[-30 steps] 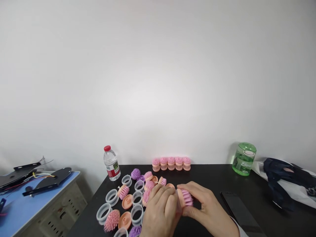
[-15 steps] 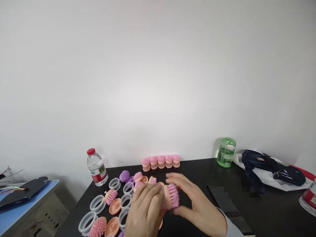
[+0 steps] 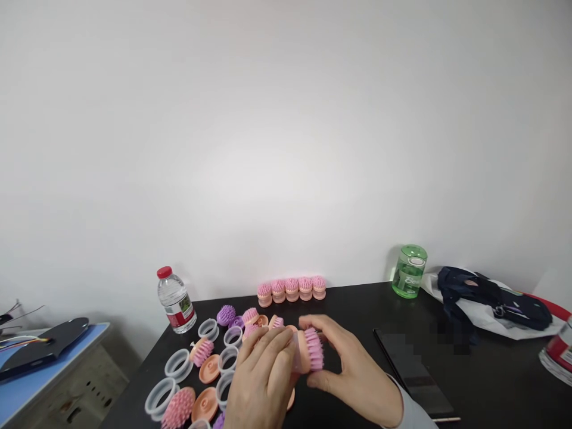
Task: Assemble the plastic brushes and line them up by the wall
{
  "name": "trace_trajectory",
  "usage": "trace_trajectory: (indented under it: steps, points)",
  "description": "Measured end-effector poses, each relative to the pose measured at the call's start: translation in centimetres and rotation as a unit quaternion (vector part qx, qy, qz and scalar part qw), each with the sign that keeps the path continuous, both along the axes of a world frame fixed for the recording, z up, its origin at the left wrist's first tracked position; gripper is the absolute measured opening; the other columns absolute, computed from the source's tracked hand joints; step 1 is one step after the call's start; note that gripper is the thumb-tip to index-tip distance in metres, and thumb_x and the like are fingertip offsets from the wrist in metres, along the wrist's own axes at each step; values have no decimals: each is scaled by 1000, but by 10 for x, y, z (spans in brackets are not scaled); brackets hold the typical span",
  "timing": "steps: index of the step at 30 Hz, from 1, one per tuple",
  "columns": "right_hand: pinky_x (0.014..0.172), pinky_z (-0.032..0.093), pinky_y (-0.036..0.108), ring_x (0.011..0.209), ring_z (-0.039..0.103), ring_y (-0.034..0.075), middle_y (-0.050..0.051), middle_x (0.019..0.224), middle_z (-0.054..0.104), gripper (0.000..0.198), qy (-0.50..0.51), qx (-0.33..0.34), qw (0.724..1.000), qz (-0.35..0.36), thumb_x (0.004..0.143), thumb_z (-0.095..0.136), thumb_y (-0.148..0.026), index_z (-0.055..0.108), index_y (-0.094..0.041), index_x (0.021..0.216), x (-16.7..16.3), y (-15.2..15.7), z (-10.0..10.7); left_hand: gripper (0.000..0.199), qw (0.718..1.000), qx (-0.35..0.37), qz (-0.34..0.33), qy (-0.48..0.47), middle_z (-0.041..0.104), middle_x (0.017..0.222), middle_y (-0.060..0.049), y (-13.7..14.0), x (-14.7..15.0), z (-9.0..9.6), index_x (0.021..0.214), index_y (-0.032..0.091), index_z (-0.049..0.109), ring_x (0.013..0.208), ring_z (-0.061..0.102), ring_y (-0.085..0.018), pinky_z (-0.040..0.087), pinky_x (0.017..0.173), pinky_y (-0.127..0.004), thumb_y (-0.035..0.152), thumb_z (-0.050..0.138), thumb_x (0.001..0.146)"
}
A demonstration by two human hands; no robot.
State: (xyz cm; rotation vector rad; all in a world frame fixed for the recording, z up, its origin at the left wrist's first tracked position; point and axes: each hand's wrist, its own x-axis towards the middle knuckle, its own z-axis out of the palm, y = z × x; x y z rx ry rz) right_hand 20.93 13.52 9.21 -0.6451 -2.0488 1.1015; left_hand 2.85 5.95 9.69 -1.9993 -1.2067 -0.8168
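Observation:
Between my two hands is a round scrub brush [image 3: 313, 350] with pink bristles, lying on its side, bristles to the right. My left hand [image 3: 264, 375] is wrapped round its back end, where part of a translucent body shows. My right hand [image 3: 353, 372] curves around the bristle end, fingers above and thumb below, its tips at the peach rim. Left of my hands lie loose parts: translucent rings [image 3: 177, 364], peach discs [image 3: 209, 368], pink bristle heads [image 3: 179, 407] and purple bristle heads [image 3: 226, 315]. My left hand hides some of them.
Several pink brushes [image 3: 292, 289] stand in a row by the wall. A water bottle [image 3: 177, 302] is at the left, a green container [image 3: 409, 273] at the back right. A dark flat device [image 3: 417, 381] and a navy bag [image 3: 496, 301] lie to the right on the black table [image 3: 357, 310].
My right fingers and thumb have shifted slightly left along the brush, from the bristles towards the rim. My left hand stays round the brush. The camera view has shifted a little.

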Motion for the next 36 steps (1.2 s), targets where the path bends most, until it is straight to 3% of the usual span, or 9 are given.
trace_trajectory:
  steps: [2,6,11,15,19,24,27,31,36]
  points:
    - [100,46,42,116,59,31,8,129,62,77,0,-6,1000,-5,67,85,-32,51,-25,135,0,-1,1,24,1000,1,-3,-8,79,99,-5,0,1,0,102,20,61,95,73,-21,51,90,-36,6,50,86]
    - [93,49,37,101,65,26,4,108,70,38,-4,9,1000,9,78,76,-28,64,-24,114,-1,-2,3,24,1000,-4,-9,-6,78,100,-6,1,2,0,101,19,62,95,73,-20,51,90,-35,6,47,87]
    - [99,45,41,113,59,31,7,125,63,72,-39,13,999,-19,64,88,-34,55,-25,128,1,0,0,25,1000,-12,-6,-11,78,100,-5,0,5,-1,103,19,61,94,74,-20,51,91,-36,6,47,87]
    - [90,48,38,100,64,26,3,105,69,32,-63,35,997,-9,81,74,-29,64,-26,111,2,0,-1,27,999,-21,-14,-20,78,101,-4,1,6,-3,105,21,60,95,74,-20,51,92,-35,5,46,87]
    - [102,43,42,120,55,31,6,130,60,73,-66,34,997,-24,63,87,-29,54,-27,128,4,0,0,27,997,-52,-14,-49,78,101,-5,2,7,-5,105,21,59,96,73,-21,52,93,-38,8,49,84]
    - [89,50,39,100,63,27,4,109,69,36,-60,53,996,-26,77,77,-25,63,-26,110,2,-2,3,27,996,-65,-23,-60,77,103,-6,1,11,-6,107,21,58,97,73,-23,52,93,-40,9,51,83]
    - [94,48,39,108,58,28,5,110,65,38,-19,132,991,-7,75,75,-15,62,-27,109,3,-7,6,38,991,-93,-15,-97,75,104,-8,-2,9,-11,114,20,53,96,71,-24,54,91,-42,6,52,78]
    - [88,49,37,109,57,27,8,116,59,35,6,206,978,-9,85,53,-6,61,-31,108,15,-10,8,55,977,-146,22,-154,73,111,-10,-4,-5,-17,126,21,49,103,69,-29,58,85,-41,7,60,74]
    - [91,48,39,107,58,28,6,116,60,39,-65,131,986,-76,78,66,-16,55,-29,114,25,8,6,41,906,-230,-22,-355,68,118,-8,-6,-13,-1,123,28,54,113,65,-28,57,90,-41,22,65,83]
